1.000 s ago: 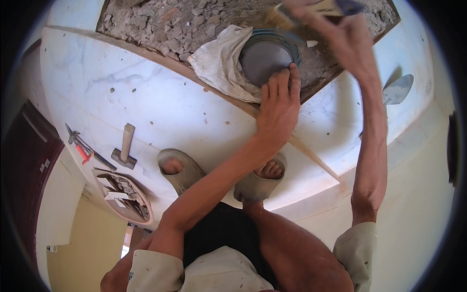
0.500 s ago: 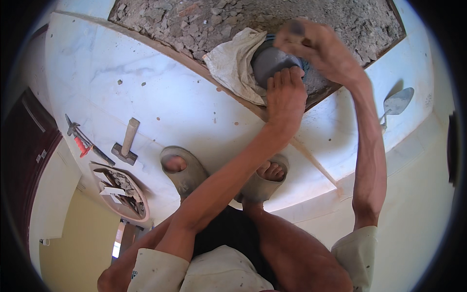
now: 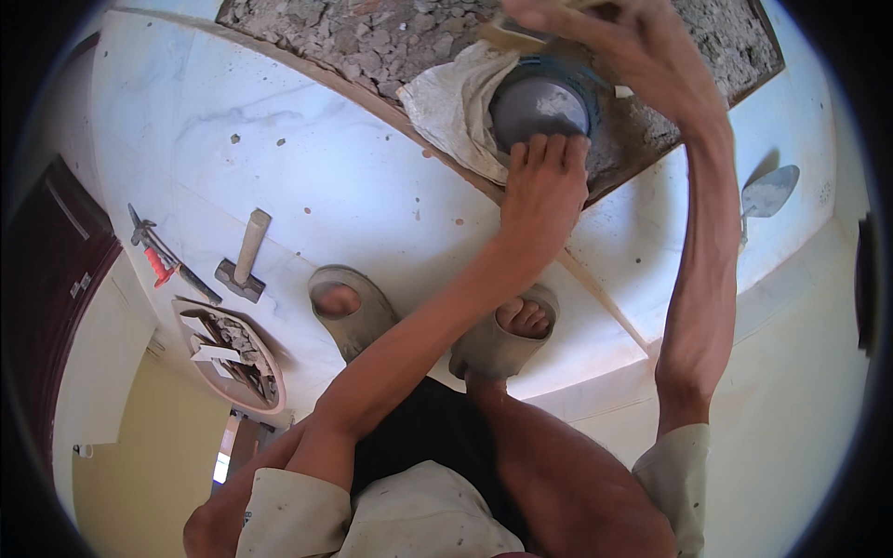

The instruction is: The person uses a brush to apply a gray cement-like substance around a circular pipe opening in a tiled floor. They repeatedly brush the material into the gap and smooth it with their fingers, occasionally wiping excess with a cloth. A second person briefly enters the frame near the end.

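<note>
1. The left hand, upper centre of the frame, has its fingers together and bent over the near edge of a grey disc; whether they grip it or only rest there, I cannot tell.
2. The right hand, at the top edge right of centre, is closed around a tan brush, partly hidden and blurred, near the disc's far side.
3. The disc, in the upper centre, carries a pale patch and sits within a blue-green rim.
4. A whitish sack lies against its left side.
5. Rubble fills the bed behind, along the top.
6. On the white floor, 2 shoes stand at centre.
7. Farther out: a hammer, a red-handled tool and a pinkish tub at left; a trowel at right.
</note>
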A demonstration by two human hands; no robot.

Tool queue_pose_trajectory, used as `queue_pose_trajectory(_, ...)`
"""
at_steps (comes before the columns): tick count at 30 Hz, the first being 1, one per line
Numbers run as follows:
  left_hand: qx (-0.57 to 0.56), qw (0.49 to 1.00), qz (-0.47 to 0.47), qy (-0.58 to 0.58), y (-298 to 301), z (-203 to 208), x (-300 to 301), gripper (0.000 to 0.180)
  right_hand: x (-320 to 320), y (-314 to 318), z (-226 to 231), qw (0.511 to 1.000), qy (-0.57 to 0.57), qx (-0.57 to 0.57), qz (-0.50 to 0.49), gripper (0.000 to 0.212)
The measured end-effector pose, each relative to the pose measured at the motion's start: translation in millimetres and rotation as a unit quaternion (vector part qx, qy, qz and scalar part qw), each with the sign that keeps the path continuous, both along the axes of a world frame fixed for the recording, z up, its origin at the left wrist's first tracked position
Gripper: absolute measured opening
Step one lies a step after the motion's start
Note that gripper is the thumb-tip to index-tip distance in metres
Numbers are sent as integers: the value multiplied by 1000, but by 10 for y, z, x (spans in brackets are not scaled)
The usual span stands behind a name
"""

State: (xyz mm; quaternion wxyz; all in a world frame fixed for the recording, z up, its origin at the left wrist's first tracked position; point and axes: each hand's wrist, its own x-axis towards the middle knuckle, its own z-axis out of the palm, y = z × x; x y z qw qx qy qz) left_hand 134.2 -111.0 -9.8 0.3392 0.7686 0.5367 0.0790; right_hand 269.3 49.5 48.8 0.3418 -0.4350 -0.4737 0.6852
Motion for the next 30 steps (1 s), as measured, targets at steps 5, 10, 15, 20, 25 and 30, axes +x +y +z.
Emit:
queue_pose_trajectory(5, -13, 998, -55, 13, -132, 66, -66, 31, -73, -112, -242, 971, -205, 24, 119, 16)
queue_pose_trajectory(10, -21, 996, -84, 1, -68, 168, -168, 28, 108, -245, -472, 999, -14, 30, 20, 16)
queue_pose_trajectory(15, -36, 998, -53, 18, 182, 169, -389, 25, 378, -218, 115, 927, -369, 41, 54, 12)
queue_pose_trajectory(20, -41, 998, -37, 30, 198, 184, -445, 24, 283, -415, -196, 959, -278, 52, 8, 13)
queue_pose_trajectory(25, -50, 998, -37, 14, 243, 194, -445, 24, 377, -449, 71, 957, -258, -42, -125, 10)
queue_pose_trajectory(30, -20, 998, -66, 1, 219, 122, -291, 24, 466, -563, -246, 906, -379, 186, -28, 15)
